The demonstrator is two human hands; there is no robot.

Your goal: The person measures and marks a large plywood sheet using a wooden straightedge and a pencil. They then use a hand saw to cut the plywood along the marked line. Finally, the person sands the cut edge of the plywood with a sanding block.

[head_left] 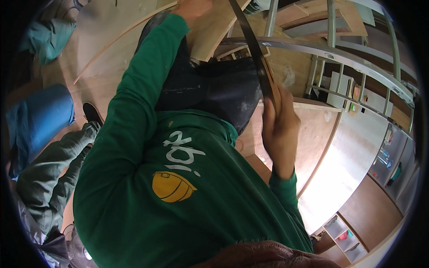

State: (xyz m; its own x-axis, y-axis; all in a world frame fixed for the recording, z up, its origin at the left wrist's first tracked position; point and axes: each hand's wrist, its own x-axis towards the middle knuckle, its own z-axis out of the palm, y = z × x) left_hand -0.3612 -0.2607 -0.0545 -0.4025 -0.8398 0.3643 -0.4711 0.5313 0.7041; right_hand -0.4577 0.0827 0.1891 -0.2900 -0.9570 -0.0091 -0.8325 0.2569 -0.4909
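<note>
A long, narrow dark strip (248,31) with a brown edge runs down from the top of the view. My right hand (282,127) is closed around its lower end, the fingers slightly blurred. I cannot make out whether the strip is a blade or a trim piece. At the top edge, my left hand (194,10) is partly cut off, and its fingers are out of sight. Beside it lies a light wooden board (210,38), slanting in front of my dark trousers (205,87); whether the hand touches the board cannot be seen.
An aluminium ladder (330,56) stretches across the upper right. Pale wooden panels (292,138) stand at my right, with shelves (393,156) beyond. On the left are a blue bundle (47,109), a fan (76,245) and another person's legs (53,172).
</note>
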